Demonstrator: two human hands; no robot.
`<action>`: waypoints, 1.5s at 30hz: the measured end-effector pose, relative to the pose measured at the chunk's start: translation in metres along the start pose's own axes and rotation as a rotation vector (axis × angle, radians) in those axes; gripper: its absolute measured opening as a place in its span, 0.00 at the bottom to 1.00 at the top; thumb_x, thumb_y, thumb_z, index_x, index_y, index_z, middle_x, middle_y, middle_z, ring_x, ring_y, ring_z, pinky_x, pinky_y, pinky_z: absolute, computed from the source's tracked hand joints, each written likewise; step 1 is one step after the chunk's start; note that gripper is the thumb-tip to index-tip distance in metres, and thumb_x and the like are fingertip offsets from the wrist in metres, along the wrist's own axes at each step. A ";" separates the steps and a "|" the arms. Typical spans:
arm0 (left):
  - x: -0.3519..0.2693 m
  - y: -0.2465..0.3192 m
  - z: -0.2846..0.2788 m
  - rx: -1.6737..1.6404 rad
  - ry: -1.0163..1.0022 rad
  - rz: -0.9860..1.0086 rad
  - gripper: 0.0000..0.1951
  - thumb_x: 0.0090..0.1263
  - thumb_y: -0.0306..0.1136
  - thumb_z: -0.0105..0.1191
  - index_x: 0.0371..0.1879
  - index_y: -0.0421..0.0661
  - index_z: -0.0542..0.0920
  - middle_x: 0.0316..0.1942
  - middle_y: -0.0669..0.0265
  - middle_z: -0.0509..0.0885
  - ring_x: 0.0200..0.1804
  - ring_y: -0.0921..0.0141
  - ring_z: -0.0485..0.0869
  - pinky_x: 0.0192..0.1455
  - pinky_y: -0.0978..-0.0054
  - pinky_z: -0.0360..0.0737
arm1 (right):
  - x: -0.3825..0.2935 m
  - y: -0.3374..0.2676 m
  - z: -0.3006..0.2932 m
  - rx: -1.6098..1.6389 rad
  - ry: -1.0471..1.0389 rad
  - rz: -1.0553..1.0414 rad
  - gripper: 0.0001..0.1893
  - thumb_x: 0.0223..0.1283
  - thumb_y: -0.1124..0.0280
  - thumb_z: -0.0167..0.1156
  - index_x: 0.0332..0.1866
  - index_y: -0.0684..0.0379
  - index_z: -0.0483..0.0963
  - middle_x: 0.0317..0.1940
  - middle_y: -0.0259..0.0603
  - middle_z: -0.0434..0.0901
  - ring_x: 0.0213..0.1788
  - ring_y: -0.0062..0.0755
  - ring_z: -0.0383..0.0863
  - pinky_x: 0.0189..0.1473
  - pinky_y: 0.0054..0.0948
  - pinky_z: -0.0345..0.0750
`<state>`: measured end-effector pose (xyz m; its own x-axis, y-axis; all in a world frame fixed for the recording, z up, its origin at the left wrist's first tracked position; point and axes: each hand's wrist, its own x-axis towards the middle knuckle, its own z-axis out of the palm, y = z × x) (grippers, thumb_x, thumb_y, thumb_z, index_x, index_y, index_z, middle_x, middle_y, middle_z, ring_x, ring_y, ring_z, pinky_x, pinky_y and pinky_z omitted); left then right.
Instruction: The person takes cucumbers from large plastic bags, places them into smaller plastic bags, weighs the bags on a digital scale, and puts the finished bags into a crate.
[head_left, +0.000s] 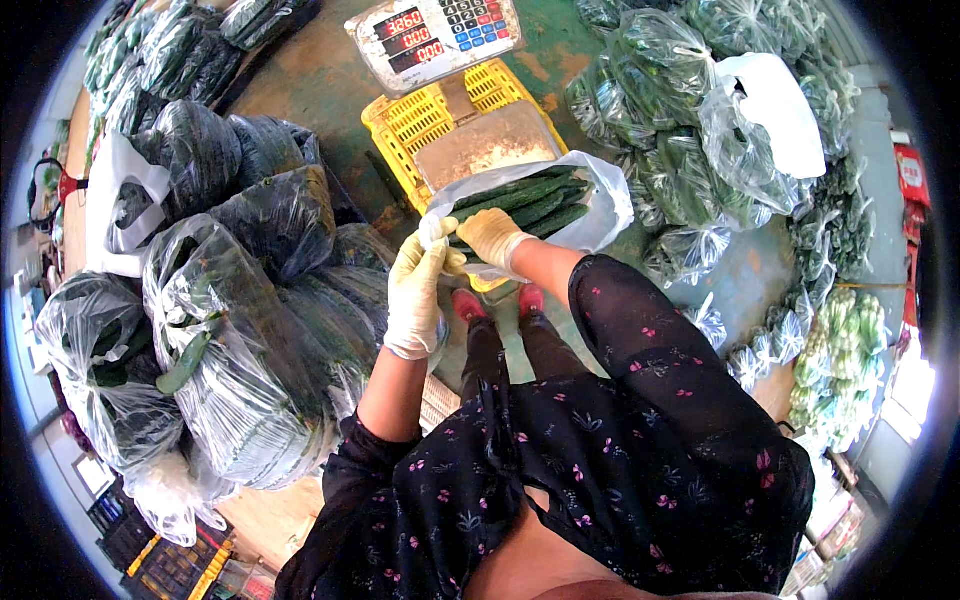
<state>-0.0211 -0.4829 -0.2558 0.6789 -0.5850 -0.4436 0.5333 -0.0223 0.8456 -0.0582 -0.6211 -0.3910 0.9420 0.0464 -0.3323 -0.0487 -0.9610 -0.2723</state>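
Note:
My left hand (417, 289), in a pale glove, grips a gathered, twisted part of a clear plastic bag (611, 199). My right hand (491, 236), gloved too, is curled just beside it over the near ends of the cucumbers (551, 201); whether it pinches the bag or a cucumber is hidden. Several long dark green cucumbers lie side by side in the bag, whose mouth gapes on the right. The bag rests at the near end of the metal platform (491, 142) of a weighing scale. Beneath the platform is a yellow plastic crate (409, 124).
The scale's display panel (435, 37), with lit red digits and a keypad, stands beyond the platform. Large filled plastic bags (240, 337) are heaped at left, a loose cucumber (185, 364) on them. Bagged green vegetables (660, 82) are piled at right, with white plastic bags (776, 112) on top.

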 end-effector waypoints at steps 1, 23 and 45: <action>0.000 0.001 -0.001 -0.014 0.012 -0.009 0.12 0.72 0.32 0.48 0.49 0.43 0.78 0.29 0.72 0.81 0.31 0.80 0.76 0.40 0.82 0.72 | 0.000 0.002 0.002 0.074 0.036 0.015 0.09 0.54 0.72 0.52 0.33 0.56 0.80 0.33 0.46 0.83 0.38 0.44 0.84 0.40 0.40 0.80; 0.013 -0.005 -0.014 0.013 -0.070 -0.012 0.16 0.70 0.29 0.49 0.55 0.42 0.74 0.36 0.66 0.83 0.38 0.76 0.79 0.47 0.78 0.74 | -0.043 0.078 -0.027 0.168 -0.070 0.394 0.16 0.47 0.66 0.64 0.44 0.57 0.79 0.45 0.48 0.80 0.50 0.45 0.79 0.52 0.39 0.75; 0.016 0.017 0.021 -0.103 -0.214 -0.027 0.09 0.69 0.28 0.47 0.42 0.38 0.78 0.30 0.66 0.82 0.32 0.76 0.78 0.43 0.78 0.75 | -0.167 0.083 -0.127 1.276 0.761 0.518 0.22 0.58 0.74 0.58 0.60 0.56 0.71 0.35 0.37 0.81 0.27 0.17 0.77 0.33 0.20 0.76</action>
<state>-0.0118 -0.5097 -0.2425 0.5476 -0.7438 -0.3833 0.6058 0.0364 0.7948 -0.1776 -0.7430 -0.2437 0.6556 -0.7223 -0.2201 -0.2731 0.0449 -0.9609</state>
